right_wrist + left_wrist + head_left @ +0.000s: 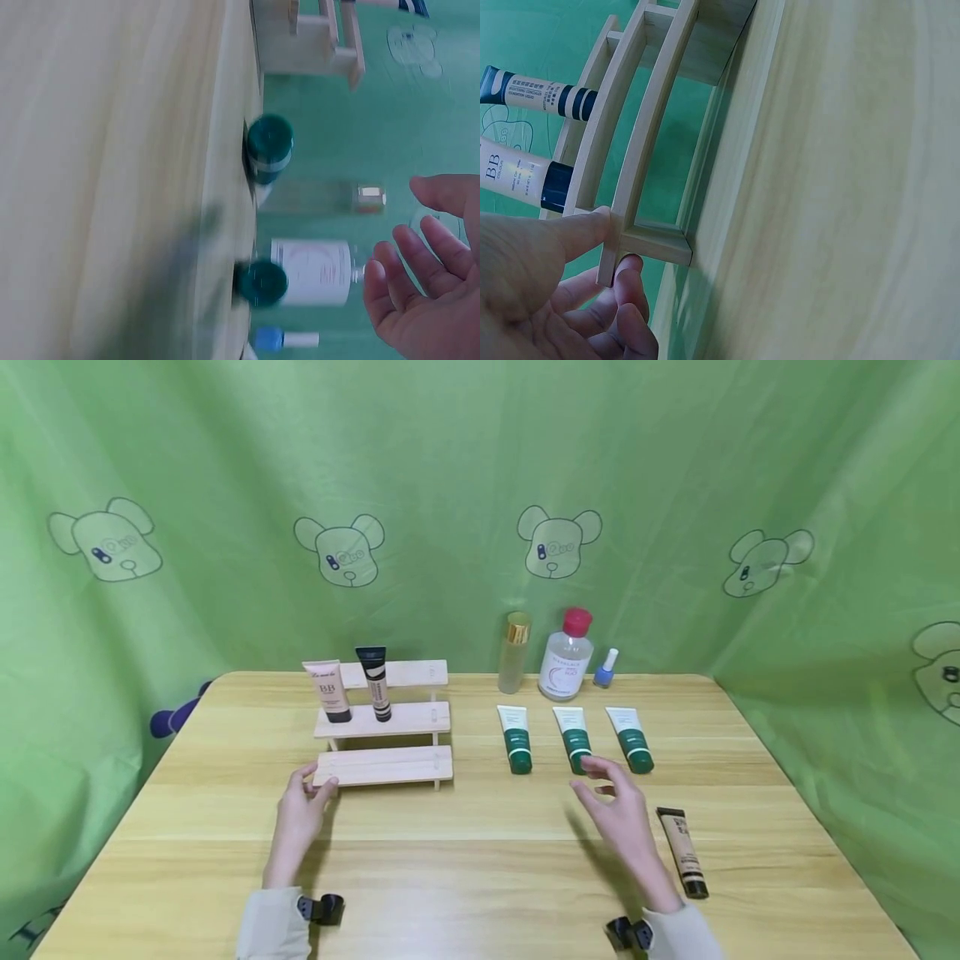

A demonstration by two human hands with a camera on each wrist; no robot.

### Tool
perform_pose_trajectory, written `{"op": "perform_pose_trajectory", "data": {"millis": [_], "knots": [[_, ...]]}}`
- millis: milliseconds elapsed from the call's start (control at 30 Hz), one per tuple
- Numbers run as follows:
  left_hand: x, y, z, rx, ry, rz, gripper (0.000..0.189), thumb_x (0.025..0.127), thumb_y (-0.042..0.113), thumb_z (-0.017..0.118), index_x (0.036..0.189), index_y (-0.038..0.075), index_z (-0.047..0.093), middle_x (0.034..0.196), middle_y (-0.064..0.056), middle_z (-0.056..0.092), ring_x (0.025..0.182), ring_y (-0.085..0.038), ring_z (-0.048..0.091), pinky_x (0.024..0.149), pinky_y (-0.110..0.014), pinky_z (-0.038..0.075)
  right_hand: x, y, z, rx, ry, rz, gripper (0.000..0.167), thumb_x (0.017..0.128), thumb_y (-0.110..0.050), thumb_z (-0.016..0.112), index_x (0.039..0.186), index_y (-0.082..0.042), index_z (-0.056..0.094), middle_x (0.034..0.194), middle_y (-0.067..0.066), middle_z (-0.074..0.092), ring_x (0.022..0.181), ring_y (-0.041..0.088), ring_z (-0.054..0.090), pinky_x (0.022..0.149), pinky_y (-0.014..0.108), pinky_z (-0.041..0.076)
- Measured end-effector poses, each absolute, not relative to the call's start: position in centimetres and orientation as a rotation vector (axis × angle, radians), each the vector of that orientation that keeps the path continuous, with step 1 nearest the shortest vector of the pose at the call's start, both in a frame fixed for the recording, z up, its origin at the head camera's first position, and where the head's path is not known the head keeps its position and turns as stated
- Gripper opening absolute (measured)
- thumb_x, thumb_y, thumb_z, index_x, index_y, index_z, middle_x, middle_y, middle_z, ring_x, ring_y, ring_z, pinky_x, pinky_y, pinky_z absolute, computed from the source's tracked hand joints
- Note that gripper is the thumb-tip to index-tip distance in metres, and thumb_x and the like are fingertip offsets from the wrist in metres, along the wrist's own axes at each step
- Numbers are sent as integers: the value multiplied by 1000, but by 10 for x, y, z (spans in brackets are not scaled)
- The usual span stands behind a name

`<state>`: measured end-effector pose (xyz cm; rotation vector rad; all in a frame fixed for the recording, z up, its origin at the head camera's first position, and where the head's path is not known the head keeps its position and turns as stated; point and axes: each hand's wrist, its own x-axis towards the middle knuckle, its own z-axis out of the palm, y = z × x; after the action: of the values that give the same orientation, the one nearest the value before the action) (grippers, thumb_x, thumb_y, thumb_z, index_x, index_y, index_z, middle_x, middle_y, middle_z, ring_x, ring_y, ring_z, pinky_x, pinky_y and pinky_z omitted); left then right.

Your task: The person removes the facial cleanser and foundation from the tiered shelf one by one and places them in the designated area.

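My left hand [298, 817] pinches the left end of the lowest board of a three-step wooden display rack [390, 766]. In the left wrist view the thumb [585, 229] lies on one face of the board and curled fingers on the other. On the middle step a pink BB cream tube [330, 691] and a black-capped concealer tube [377, 683] stand upright. My right hand [621, 814] hovers over the table with fingers loosely bent and nothing in them. Just beyond its fingertips lies the middle green-and-white tube [575, 739], between a left tube [516, 739] and a right tube [632, 741].
Along the back edge stand a gold-collared bottle [513, 656], a clear bottle with a red cap [566, 660] and a small blue nail polish bottle [605, 670]. A beige tube [682, 852] lies right of my right forearm. Green curtain [465, 460] surrounds the wooden table [450, 885].
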<state>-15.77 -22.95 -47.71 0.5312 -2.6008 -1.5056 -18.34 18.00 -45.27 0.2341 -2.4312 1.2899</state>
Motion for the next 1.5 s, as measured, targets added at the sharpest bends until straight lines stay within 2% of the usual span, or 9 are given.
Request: {"op": "perform_pose_trajectory", "data": {"millis": [133, 500, 800, 1100, 1333, 1500], "knots": [[-158, -230, -476, 521, -2607, -1478, 55, 97, 22, 54, 141, -5, 33, 108, -26, 57, 84, -30, 60, 66, -28, 46, -189, 162, -452, 311, -2421, 1335, 37, 79, 1, 73, 114, 2, 60, 107, 17, 65, 96, 30, 59, 80, 46, 51], [-158, -230, -475, 535, -2593, -1522, 56, 97, 21, 56, 141, -5, 33, 106, -25, 57, 82, -28, 60, 61, -26, 46, -210, 111, -442, 484, -2393, 1413, 36, 81, -2, 72, 114, 2, 60, 109, 19, 65, 98, 32, 61, 80, 50, 50], [-159, -229, -478, 549, -2599, -1523, 56, 98, 23, 54, 141, -3, 33, 107, -24, 58, 81, -26, 59, 62, -26, 46, -230, 62, -442, 626, -2425, 1407, 35, 83, -5, 71, 116, 1, 59, 110, 16, 64, 99, 29, 59, 82, 41, 51], [-158, -229, -475, 535, -2589, -1509, 55, 97, 20, 55, 140, -6, 33, 108, -28, 58, 83, -31, 60, 62, -28, 45, -246, 14, -435, 692, -2404, 1525, 32, 86, -7, 68, 115, 2, 59, 110, 16, 63, 97, 30, 59, 82, 44, 51], [-157, -230, -474, 527, -2607, -1494, 56, 97, 21, 55, 140, -6, 32, 108, -27, 57, 80, -28, 59, 62, -28, 45, -253, -12, -428, 706, -2463, 1561, 35, 88, -9, 67, 119, 3, 57, 111, 15, 60, 100, 25, 58, 86, 29, 51], [-157, -229, -474, 526, -2616, -1506, 58, 97, 23, 55, 141, -6, 31, 107, -26, 56, 78, -26, 59, 61, -28, 46, -259, -22, -430, 708, -2540, 1485, 40, 87, -11, 68, 122, 2, 56, 112, 15, 61, 101, 26, 58, 89, 31, 49]]}}
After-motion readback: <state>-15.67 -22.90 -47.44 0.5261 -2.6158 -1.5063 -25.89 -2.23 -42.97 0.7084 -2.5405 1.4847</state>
